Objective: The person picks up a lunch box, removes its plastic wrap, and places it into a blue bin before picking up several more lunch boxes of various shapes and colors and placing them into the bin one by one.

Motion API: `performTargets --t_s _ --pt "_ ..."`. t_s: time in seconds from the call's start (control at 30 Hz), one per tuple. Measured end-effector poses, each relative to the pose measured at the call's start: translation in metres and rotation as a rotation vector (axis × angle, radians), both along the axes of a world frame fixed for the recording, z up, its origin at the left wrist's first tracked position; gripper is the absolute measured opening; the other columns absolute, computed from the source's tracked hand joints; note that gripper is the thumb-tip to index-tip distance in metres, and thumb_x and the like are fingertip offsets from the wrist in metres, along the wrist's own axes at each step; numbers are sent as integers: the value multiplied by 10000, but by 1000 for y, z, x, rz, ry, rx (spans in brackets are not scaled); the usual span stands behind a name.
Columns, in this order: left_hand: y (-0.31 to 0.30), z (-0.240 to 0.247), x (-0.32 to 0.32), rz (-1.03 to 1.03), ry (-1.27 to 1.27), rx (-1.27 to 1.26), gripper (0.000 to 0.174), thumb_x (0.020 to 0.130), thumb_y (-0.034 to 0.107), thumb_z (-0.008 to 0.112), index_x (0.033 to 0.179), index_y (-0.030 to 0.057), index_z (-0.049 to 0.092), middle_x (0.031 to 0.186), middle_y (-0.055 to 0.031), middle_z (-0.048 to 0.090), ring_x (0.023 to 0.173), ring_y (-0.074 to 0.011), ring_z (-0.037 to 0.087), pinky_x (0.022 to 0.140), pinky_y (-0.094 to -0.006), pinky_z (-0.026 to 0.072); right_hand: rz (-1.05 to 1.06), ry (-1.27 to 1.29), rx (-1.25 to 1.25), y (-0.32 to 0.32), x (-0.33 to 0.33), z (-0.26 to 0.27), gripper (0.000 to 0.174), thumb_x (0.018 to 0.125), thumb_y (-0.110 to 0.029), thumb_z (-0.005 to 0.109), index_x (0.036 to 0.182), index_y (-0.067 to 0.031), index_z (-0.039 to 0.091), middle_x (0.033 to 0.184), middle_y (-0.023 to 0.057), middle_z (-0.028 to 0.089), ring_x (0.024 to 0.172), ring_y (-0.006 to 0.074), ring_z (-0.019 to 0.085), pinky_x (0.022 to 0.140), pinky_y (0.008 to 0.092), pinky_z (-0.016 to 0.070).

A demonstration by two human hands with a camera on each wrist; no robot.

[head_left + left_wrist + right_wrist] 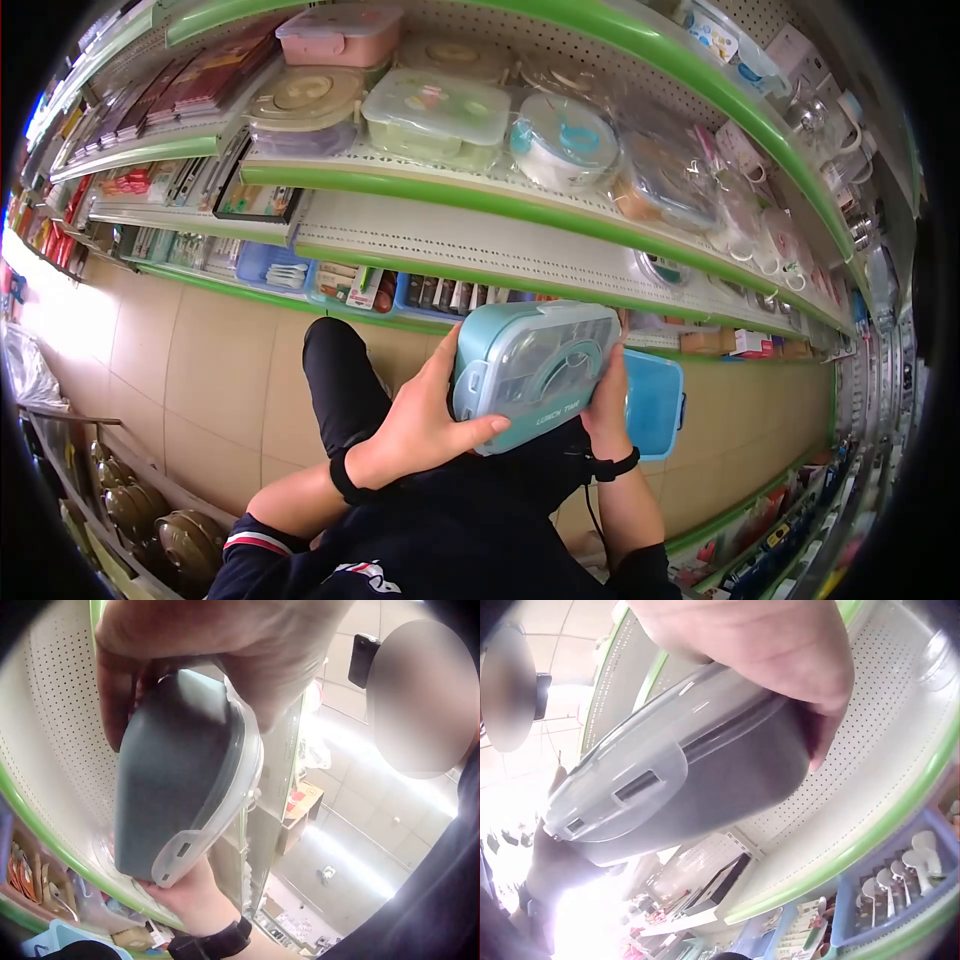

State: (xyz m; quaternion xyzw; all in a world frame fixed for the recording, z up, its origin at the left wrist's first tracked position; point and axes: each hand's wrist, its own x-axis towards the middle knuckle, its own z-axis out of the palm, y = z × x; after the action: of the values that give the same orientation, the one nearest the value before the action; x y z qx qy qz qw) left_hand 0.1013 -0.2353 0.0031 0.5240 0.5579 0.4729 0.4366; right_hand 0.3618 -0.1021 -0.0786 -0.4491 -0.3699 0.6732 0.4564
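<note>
A teal lunch box [540, 375] with a clear lid and side clips is held up over the lap, tilted, lid toward the head camera. The left hand [425, 415] grips its left end, thumb on the lid's edge and fingers behind. At the opposite end the right hand [608, 400] holds the box by its side. In the left wrist view the box's underside and a clip [176, 855] show below the left hand [217, 645]. The right wrist view has the right hand [765, 645] over the box [727, 780], its fingertips partly hidden.
Shelves with a green edge [400, 190] carry packed food boxes [437, 110] ahead. Below are bins of spoons [287, 275] and cutlery. A blue basket [655, 405] stands on the floor at the right, brown pots [190, 545] at lower left.
</note>
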Motion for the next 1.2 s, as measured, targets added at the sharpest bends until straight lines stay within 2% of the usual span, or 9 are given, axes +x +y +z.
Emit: performTargets --t_s 0.03,0.13,0.33,0.43,0.53,0.63,0.93,1.13,1.2 --pt "0 0 0 -22 2 0 1095 814 443 818 1531 -99 193 1437 -261 468 1340 -323 488 1111 -413 402 -7 36 -33 -1 -2 -1 559 1089 -466 351 1439 -43 461 1373 97 561 1225 228 563 1049 383 461" --pt "1 0 0 -67 83 46 1088 831 415 808 1551 -71 154 1424 -258 475 1326 -318 506 1072 -410 443 -11 122 -134 -4 -7 -6 555 1087 -472 350 1403 -39 495 1330 98 588 1194 224 582 1027 382 478" --pt "0 17 6 -154 10 -88 987 907 329 732 1589 0 99 1350 -259 525 1028 -277 685 801 -351 588 62 208 -292 -8 -4 -27 571 1078 -511 354 1414 -71 497 1343 83 593 1223 242 579 1049 403 468" --pt "2 15 9 -154 9 -90 920 951 277 672 1596 11 72 1290 -256 559 921 -244 705 743 -330 605 73 209 -315 -12 -2 -31 579 1075 -523 360 1414 -74 498 1344 82 593 1224 243 579 1047 405 469" --pt "2 13 12 -118 -7 -51 898 958 363 638 1569 -57 132 1142 -306 617 798 -347 669 730 -392 539 54 187 -301 -13 1 -37 581 1074 -524 364 1413 -72 497 1346 83 591 1224 247 578 1047 407 468" --pt "2 14 12 -129 -60 -112 889 963 347 632 1575 -47 123 1116 -293 624 774 -324 669 717 -382 537 24 163 -300 -13 3 -38 583 1074 -521 367 1418 -66 488 1353 87 585 1223 252 579 1050 409 465" --pt "-2 8 12 -139 -102 -149 862 991 316 617 1585 -29 97 827 -214 642 695 -300 664 690 -380 531 -39 140 -255 -14 5 -26 582 1074 -506 375 1428 -54 472 1364 98 575 1233 252 576 1060 409 461" --pt "-2 8 11 -166 -145 -118 816 1023 279 587 1588 -24 83 871 -230 650 687 -278 665 693 -372 533 -88 97 -233 -18 4 -18 587 1071 -511 379 1423 -53 483 1365 93 576 1236 249 569 1058 404 458" --pt "-3 11 12 -172 -188 -164 808 1025 259 582 1589 -23 77 1010 -257 634 709 -270 667 699 -362 535 -87 105 -212 -18 8 -22 601 1061 -538 387 1415 -66 500 1370 81 577 1233 242 562 1056 404 454"
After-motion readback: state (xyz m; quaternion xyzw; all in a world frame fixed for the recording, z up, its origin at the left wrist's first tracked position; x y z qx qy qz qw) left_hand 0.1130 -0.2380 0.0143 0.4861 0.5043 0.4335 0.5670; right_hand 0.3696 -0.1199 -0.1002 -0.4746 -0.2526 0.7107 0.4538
